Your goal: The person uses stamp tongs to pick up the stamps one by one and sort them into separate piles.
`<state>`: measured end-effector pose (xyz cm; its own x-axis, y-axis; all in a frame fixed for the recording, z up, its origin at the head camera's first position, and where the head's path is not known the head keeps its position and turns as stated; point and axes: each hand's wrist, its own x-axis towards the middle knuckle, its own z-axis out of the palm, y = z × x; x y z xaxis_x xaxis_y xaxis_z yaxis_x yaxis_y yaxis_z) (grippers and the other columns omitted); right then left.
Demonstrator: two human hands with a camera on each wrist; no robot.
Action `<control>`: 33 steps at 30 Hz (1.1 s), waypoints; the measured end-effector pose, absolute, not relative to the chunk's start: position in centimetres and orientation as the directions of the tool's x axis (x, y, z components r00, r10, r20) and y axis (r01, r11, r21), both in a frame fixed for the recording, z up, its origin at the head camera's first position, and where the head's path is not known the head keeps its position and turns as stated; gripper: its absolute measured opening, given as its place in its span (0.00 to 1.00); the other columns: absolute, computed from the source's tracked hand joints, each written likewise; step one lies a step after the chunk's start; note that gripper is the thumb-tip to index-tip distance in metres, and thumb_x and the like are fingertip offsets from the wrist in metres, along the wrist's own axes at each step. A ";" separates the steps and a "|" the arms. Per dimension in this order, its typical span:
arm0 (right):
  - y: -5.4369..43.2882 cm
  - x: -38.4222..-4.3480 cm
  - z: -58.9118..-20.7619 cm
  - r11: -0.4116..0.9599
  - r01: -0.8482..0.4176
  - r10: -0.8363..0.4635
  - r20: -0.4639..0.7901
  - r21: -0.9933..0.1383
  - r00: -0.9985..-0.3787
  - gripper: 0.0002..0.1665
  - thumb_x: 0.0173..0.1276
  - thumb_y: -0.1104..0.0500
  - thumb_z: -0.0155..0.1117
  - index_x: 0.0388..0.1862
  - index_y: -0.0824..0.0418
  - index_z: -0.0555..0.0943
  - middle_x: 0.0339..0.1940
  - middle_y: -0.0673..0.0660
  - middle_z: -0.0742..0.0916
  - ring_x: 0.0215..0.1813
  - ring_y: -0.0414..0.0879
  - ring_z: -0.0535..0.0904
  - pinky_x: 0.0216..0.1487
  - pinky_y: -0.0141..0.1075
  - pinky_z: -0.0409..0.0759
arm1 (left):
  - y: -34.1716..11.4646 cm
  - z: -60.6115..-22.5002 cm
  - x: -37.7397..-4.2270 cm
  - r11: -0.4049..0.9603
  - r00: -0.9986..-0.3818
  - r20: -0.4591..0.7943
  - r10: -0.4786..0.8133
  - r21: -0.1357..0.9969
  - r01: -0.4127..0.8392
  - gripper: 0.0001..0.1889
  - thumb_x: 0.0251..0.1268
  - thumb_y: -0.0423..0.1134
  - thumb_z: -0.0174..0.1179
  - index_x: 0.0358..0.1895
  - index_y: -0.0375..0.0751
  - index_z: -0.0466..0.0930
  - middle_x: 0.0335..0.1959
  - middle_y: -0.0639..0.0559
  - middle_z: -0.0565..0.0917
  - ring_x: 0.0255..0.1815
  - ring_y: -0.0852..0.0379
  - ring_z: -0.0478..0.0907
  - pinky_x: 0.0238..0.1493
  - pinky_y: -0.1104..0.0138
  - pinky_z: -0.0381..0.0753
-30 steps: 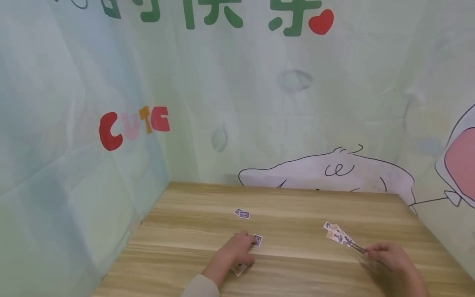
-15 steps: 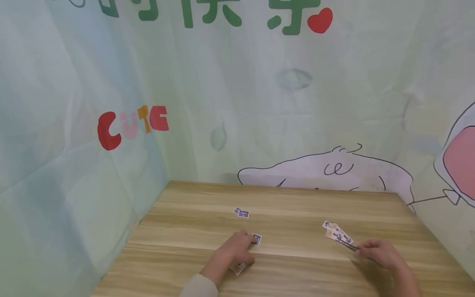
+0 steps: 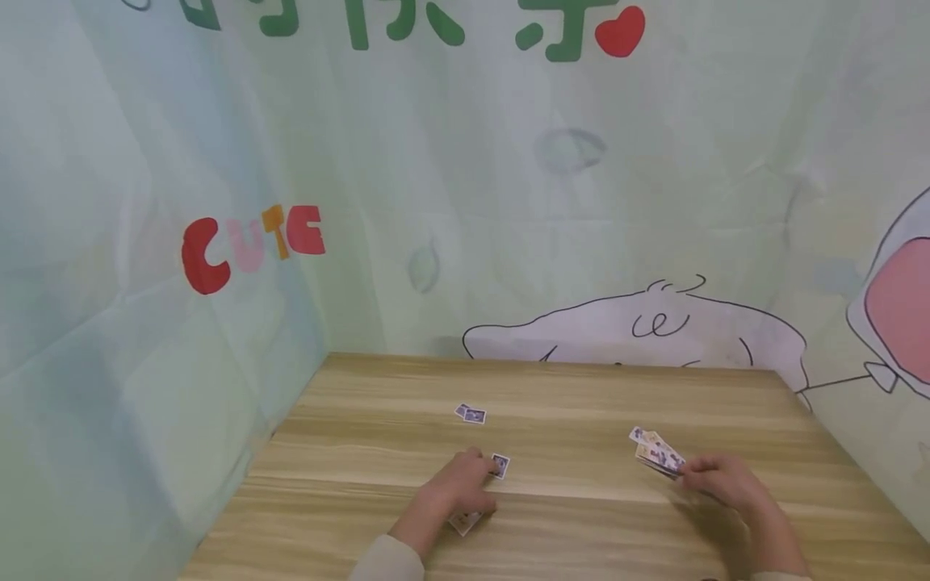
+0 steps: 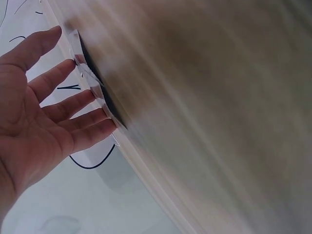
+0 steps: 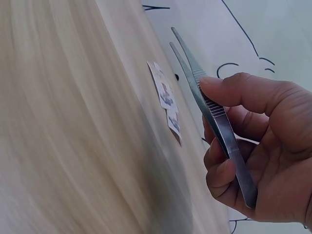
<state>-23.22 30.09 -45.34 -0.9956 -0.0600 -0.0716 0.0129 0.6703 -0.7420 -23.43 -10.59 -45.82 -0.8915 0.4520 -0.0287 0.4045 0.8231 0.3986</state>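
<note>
My right hand grips steel tweezers between thumb and fingers. The tips of the tweezers stand slightly apart with nothing between them in the right wrist view. Several small picture cards lie overlapped beside this hand in the head view. My left hand is spread low on the table, fingers mostly straight, fingertips at cards. One purple-backed card shows at its fingertips; a pale card lies under the thumb side, partly covered. In the left wrist view, cards with raised edges lie along the fingertips.
Two purple-backed cards overlap farther back on the wood-grain table. A printed curtain hangs behind the table and along its left side.
My right hand has moved leftward and a little forward with the tweezers, closer to the right cards. The left hand keeps its place. The head view has shifted slightly.
</note>
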 end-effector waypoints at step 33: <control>22.6 -25.5 -46.1 0.578 -0.135 -0.229 0.000 -0.805 -0.974 0.09 0.48 0.65 0.70 0.30 0.68 0.82 0.25 0.53 0.82 0.29 0.46 0.73 0.31 0.38 0.71 | -10.6 -46.0 -23.6 0.818 -0.885 -0.055 0.462 0.412 0.402 0.30 0.39 0.46 0.68 0.53 0.44 0.78 0.43 0.47 0.73 0.41 0.51 0.70 0.40 0.61 0.75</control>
<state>-25.50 22.57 -46.08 -0.9735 -0.2285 -0.0005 -0.1353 0.5780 -0.8047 -23.63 -10.56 -45.98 -0.8851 0.4622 -0.0546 0.4017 0.8178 0.4121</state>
